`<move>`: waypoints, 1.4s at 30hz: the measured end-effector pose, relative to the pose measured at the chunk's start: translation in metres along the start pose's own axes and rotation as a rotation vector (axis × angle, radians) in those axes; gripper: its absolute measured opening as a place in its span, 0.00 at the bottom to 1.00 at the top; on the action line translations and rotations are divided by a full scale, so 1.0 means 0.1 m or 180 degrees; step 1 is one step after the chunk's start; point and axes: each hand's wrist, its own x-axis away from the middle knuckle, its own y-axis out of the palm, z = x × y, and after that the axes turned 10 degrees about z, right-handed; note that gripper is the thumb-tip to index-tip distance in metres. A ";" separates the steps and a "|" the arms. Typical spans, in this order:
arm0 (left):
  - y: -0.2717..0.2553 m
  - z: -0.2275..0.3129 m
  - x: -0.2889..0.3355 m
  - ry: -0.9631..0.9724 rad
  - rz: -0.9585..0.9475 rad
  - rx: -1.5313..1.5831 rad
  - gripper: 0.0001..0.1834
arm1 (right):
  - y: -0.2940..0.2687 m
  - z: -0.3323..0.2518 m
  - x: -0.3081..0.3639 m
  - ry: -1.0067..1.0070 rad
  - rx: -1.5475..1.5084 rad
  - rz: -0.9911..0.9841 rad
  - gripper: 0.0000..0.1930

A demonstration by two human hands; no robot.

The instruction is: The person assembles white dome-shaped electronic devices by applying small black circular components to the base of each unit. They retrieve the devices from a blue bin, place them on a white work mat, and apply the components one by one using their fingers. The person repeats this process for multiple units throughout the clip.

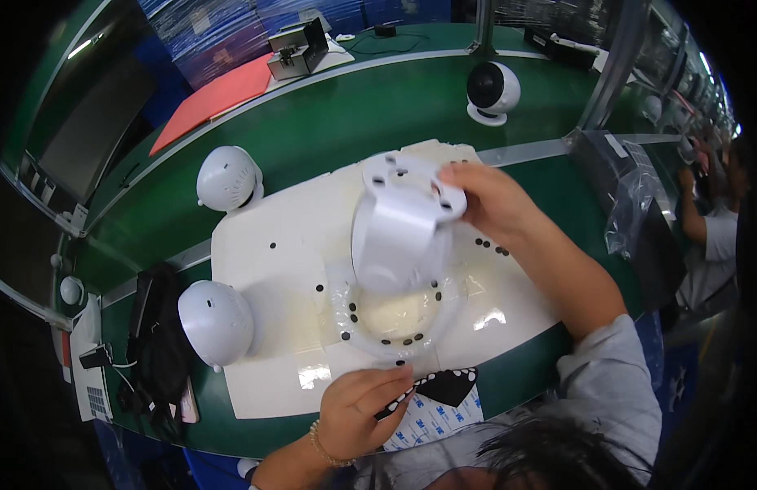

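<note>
My right hand [497, 200] is closed on the flat base of a white, round-bodied camera [399, 237], held tilted above the board with its base uppermost. Small dark round pads or recesses show on that base, and the body is slightly blurred. My left hand [366, 408] is closed near the front edge, its fingers on a black sheet [449, 387] with white round spots along its edge. Under it lies a white backing sheet with blue print [434, 422]. Just beyond the left fingertips sits a small black round pad [400, 363]. A clear, ring-shaped padded film [366, 335] with several black pads lies below the camera.
A cream board [272, 286] covers the middle of the green table. White round cameras stand left [217, 324], far left [230, 178] and far right [492, 91]. A black bag [159, 351] lies at left, a dark box [619, 175] at right. Another person [717, 237] works beyond.
</note>
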 end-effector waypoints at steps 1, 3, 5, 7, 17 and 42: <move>0.00 0.00 0.00 -0.0111 -0.0073 0.0033 0.14 | 0.01 -0.09 -0.16 -0.0274 0.0209 0.0068 0.11; -0.01 0.02 0.03 -0.0355 -0.0223 0.0041 0.13 | 0.09 -0.05 -0.46 -0.1611 0.1717 0.0478 0.09; 0.02 0.03 0.04 -0.0604 -0.0219 0.0071 0.12 | -0.03 0.38 -1.05 -0.3665 0.4250 0.0902 0.08; 0.02 0.00 0.05 -0.0870 -0.0321 0.0155 0.12 | -0.27 0.60 -1.38 -0.3645 0.5361 0.0591 0.08; -0.06 0.08 -0.08 -0.1868 -0.1085 0.0185 0.14 | -1.54 0.29 -1.57 -0.0959 0.5512 0.2606 0.26; -0.10 0.08 0.01 -0.1176 -0.0031 0.0301 0.07 | 0.39 0.19 0.56 -0.0825 0.1477 -0.0301 0.16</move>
